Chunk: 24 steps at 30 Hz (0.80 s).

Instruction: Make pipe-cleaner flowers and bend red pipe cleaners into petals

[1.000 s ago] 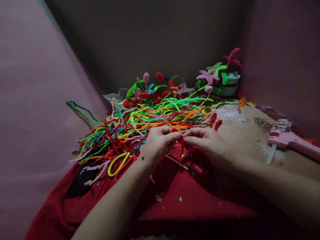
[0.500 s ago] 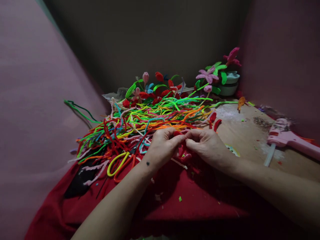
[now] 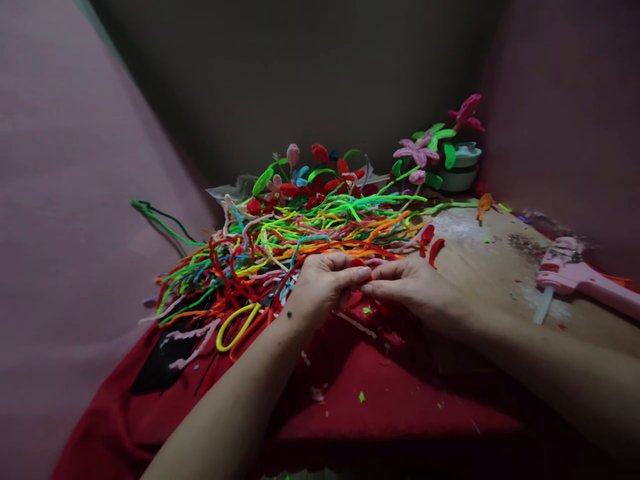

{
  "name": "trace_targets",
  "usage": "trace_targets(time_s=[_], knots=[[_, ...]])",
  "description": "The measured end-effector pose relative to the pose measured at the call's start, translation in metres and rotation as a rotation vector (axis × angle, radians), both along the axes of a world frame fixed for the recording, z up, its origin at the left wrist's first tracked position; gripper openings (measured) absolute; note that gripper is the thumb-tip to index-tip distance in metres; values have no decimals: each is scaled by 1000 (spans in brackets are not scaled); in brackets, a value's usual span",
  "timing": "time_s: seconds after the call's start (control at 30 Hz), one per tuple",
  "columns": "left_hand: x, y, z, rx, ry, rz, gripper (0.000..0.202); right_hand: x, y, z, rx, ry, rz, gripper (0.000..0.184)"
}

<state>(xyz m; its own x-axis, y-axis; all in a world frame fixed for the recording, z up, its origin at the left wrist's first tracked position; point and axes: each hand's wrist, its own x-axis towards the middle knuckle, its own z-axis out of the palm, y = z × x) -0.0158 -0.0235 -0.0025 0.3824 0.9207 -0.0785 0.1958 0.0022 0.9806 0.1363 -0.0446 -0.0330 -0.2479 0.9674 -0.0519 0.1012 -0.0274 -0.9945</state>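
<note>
My left hand [image 3: 323,283] and my right hand [image 3: 413,287] meet fingertip to fingertip over the red cloth [image 3: 350,393]. Both pinch a small red pipe cleaner piece [image 3: 358,263] between thumbs and fingers; most of it is hidden by the fingers. Just beyond the hands lies a big heap of coloured pipe cleaners [image 3: 300,233], green, yellow, orange, red and pink. Two small red petal shapes [image 3: 431,241] lie on the wood to the right of the heap.
Finished pipe cleaner flowers [image 3: 320,173] stand behind the heap. A pale green pot [image 3: 463,167] with pink flowers is at the back right. A pink glue gun [image 3: 575,277] lies on the wooden board [image 3: 490,267] at right. Walls close in left and right.
The two hands stayed together at the same spot, working the red piece; the fingers drew closer and lifted slightly, then settled back. Nothing else has moved.
</note>
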Motion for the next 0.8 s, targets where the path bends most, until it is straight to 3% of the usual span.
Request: trace_targets(time_s=[0.2, 0.4, 0.5, 0.67, 0.8], knots=[[2, -1, 1, -10, -28, 1, 25, -1, 0, 1, -52, 45, -33, 22], [1, 1, 0, 46, 18, -25, 25, -2, -2, 4, -91, 112, 43, 23], [0, 2, -4, 188, 110, -72, 21, -2, -1, 2, -121, 159, 47, 21], [-1, 2, -6, 600, 355, -76, 15, -5, 0, -3, -142, 234, 10, 22], [-4, 4, -4, 648, 411, -121, 14, -4, 1, -6, -140, 220, 48, 22]])
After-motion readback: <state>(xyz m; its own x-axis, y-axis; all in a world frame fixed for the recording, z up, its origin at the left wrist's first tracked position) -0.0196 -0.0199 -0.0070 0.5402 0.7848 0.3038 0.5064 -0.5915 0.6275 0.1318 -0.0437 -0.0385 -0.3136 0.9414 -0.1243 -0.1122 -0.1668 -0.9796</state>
